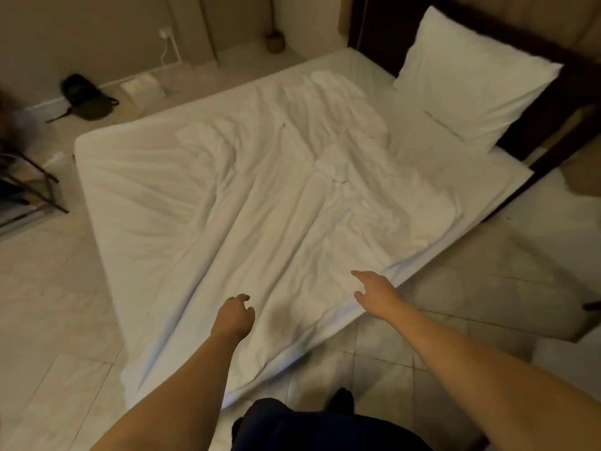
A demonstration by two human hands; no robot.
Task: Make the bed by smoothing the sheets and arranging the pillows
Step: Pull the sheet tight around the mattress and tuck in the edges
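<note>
A white bed (136,177) fills the middle of the view, covered by a wrinkled white sheet (292,196) bunched into folds along its centre. One white pillow (471,76) leans against the dark headboard (383,30) at the far right. My left hand (234,315) hovers over the foot end of the sheet with its fingers loosely curled, holding nothing. My right hand (375,291) reaches over the near right edge of the sheet, fingers extended and relaxed, also holding nothing.
Pale floor tiles (55,304) surround the bed. A dark bag (86,97) lies on the floor by the far wall, below a wall socket (167,33) with a cable. A dark metal rack (29,190) stands at the left. A small pot (274,40) sits in the far corner.
</note>
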